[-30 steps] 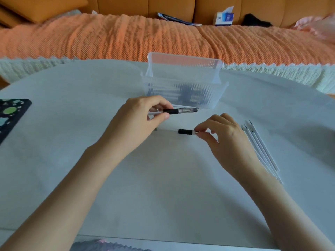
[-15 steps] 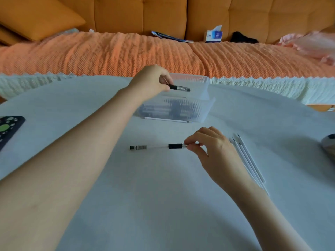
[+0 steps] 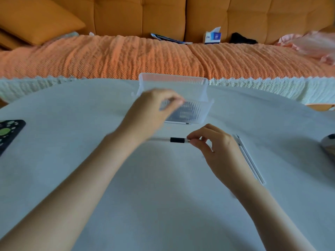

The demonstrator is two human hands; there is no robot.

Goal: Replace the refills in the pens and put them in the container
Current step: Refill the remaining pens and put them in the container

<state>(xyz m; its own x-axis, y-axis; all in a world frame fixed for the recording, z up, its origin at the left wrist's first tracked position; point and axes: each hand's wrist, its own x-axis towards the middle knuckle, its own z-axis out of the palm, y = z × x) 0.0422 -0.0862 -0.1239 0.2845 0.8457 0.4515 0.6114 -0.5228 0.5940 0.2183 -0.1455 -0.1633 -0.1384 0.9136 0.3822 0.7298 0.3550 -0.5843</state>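
Observation:
A clear ribbed plastic container (image 3: 205, 87) stands at the far middle of the white table and holds several dark pens. My left hand (image 3: 150, 113) is blurred just in front of its near wall, fingers loosely curled, with nothing visible in it. A clear pen with a black grip (image 3: 176, 140) lies flat on the table, and my right hand (image 3: 217, 151) pinches its right end between thumb and fingers. My left wrist covers the pen's left part.
Several white refills (image 3: 248, 156) lie in a bundle right of my right hand. A thin white refill (image 3: 178, 122) lies against the container's near base. A dark spotted case (image 3: 9, 133) sits at the left edge, a rounded object (image 3: 329, 144) at the right edge. An orange sofa runs behind the table.
My left hand, which held a pen over the container, has come back toward me without it. My right hand stays on the second pen's end.

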